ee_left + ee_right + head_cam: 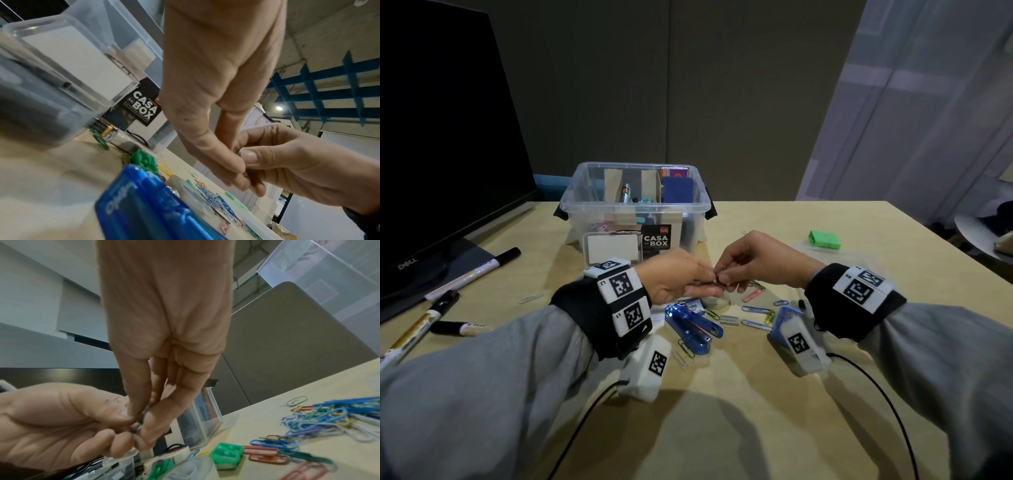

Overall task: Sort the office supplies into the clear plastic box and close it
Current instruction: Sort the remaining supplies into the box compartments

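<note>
The open clear plastic box [571, 202] stands at the table's back centre, with cardboard dividers, a marker and a blue item inside. In front of it my left hand [705, 284] and right hand [727, 277] meet above the table. Both pinch one small dark item [719, 281] between thumb and fingertips; it is too small to identify. The right wrist view shows the right hand [144, 415] pinching it against the left hand's curled fingers [119, 438]. Below lie a blue stapler [691, 329] and coloured paper clips [756, 311].
A small clear case with a white card [613, 248] leans on the box front. A green sharpener [824, 239] sits on a clear flat sheet at the right. Markers [472, 274] lie at the left by a dark monitor [431, 137]. More green sharpeners [226, 454] lie near the clips.
</note>
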Tool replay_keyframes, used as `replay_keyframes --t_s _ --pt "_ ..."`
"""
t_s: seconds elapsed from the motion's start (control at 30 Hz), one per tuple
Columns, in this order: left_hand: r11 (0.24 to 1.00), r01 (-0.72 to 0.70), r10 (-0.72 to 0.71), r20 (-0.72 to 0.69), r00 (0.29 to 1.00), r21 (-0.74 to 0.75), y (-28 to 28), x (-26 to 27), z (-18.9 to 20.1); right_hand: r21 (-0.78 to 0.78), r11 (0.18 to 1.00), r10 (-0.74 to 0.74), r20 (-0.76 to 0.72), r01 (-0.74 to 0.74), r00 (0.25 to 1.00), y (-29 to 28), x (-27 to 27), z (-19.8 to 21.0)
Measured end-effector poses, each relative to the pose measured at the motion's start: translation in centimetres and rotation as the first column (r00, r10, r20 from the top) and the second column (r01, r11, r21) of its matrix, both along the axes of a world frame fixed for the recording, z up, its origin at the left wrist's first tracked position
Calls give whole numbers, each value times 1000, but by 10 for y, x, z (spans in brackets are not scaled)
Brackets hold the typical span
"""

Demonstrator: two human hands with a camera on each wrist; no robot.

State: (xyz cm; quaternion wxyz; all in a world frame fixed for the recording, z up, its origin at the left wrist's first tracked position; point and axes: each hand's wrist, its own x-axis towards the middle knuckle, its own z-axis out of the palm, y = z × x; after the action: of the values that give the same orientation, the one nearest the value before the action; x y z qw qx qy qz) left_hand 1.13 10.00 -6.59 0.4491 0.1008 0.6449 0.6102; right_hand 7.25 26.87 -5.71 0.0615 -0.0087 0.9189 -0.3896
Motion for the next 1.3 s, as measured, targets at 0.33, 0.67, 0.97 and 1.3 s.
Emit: replay_keyframes --t_s 0.33,0.67,0.97,1.3 --pt "991 -133 131 -69 989 -25 -16 -1 4 313 944 -5 -305 106 952 -20 -8 0" --pt "968 -252 252 -51 966 16 -30 -5 -1 543 838 178 -368 56 912 -48 -16 7" --pt "953 -299 302 -79 950 42 -40 -4 0 557 830 210 -258 -33 943 -56 -21 17" --pt "923 -382 386 -117 915 50 -41 -4 3 507 859 229 -259 -70 938 -61 -21 14"
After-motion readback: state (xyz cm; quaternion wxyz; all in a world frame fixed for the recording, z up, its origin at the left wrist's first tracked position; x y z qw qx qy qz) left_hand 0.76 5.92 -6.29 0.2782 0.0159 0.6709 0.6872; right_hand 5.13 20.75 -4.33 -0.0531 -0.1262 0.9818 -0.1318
